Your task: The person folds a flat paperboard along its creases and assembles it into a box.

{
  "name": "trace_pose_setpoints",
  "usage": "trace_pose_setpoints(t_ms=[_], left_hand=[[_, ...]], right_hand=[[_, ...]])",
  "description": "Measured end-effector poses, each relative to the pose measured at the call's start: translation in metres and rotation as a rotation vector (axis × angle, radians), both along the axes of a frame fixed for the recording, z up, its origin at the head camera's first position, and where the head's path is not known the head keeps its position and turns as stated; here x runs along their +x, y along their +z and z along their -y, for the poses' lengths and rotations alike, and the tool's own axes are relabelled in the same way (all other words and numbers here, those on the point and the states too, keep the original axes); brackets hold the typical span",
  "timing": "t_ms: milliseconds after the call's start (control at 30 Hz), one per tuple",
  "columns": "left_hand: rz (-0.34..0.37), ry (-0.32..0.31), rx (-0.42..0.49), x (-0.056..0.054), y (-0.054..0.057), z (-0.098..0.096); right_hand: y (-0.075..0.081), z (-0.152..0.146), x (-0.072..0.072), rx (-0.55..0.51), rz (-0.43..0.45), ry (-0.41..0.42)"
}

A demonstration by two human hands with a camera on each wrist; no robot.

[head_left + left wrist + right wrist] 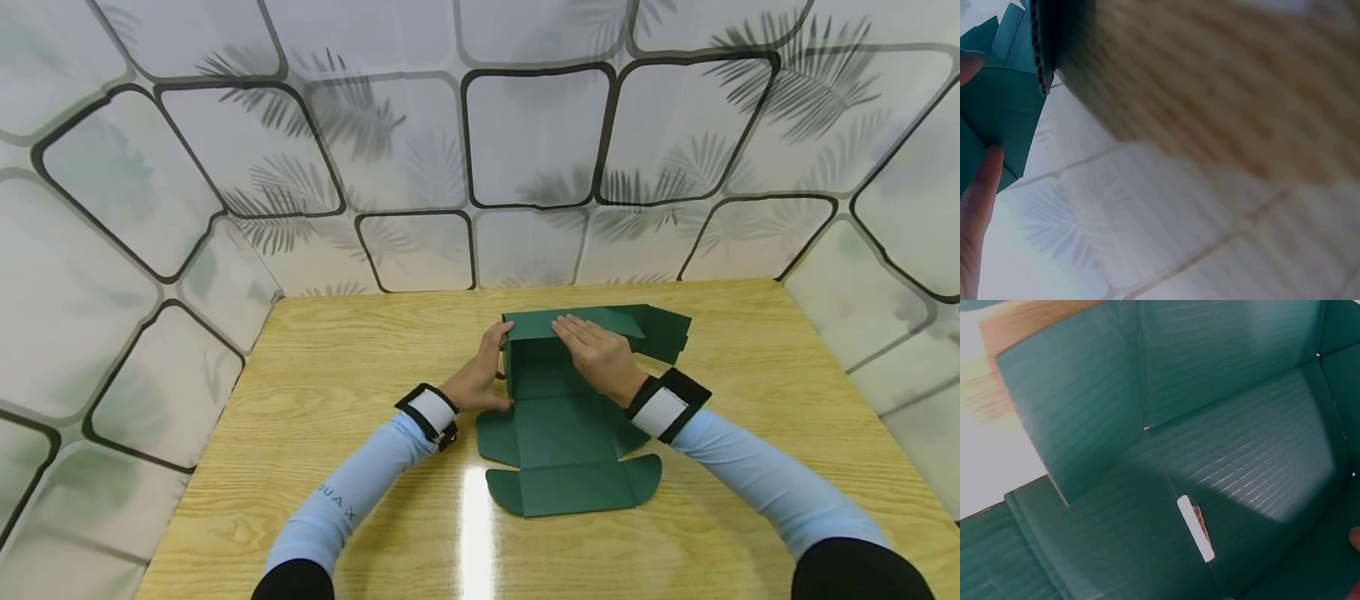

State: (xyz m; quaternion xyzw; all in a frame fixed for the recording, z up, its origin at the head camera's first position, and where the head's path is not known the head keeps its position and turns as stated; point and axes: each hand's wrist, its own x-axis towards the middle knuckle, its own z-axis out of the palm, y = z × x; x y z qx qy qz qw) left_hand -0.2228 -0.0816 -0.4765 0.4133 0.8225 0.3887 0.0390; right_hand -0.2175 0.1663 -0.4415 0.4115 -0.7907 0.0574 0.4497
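A green corrugated cardboard box (566,429), partly folded, lies on the wooden table with its far end raised and its near panel and rounded flaps spread flat. My left hand (480,371) holds the raised left side, fingers at the upper corner and thumb lower down. In the left wrist view, one straight finger (988,178) lies against a green panel. My right hand (603,358) rests its straight fingers on the raised far panel (536,325). The right wrist view shows the box's creased panels (1241,444) and a fingertip (1355,539) at the right edge.
The light wooden table (337,358) extends around the box. A flap (663,333) sticks out at the box's far right. Patterned white curtain-like walls (420,150) stand behind the table and along both sides. A narrow slot (1196,528) cuts through one panel.
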Motion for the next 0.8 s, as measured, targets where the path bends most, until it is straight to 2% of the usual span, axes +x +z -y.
trace_pose_setpoints(t_ms=[200,367,667,800], left_hand=[[-0.043,0.007,-0.008,0.0004,0.0006,-0.0016],[-0.101,0.037,-0.019,0.0035,0.0026,-0.0014],[-0.082,0.007,0.011,0.0087,0.0014,-0.004],[-0.1,0.028,-0.015,0.0079,0.0049,-0.0032]], right_hand=[[-0.0033,-0.0011,0.0012,-0.019,-0.018,0.006],[-0.005,-0.0018,0.0016,-0.032,-0.054,0.017],[-0.0068,-0.0018,0.0016,-0.063,-0.122,0.054],[-0.0062,-0.0016,0.0017,-0.06,-0.112,0.045]])
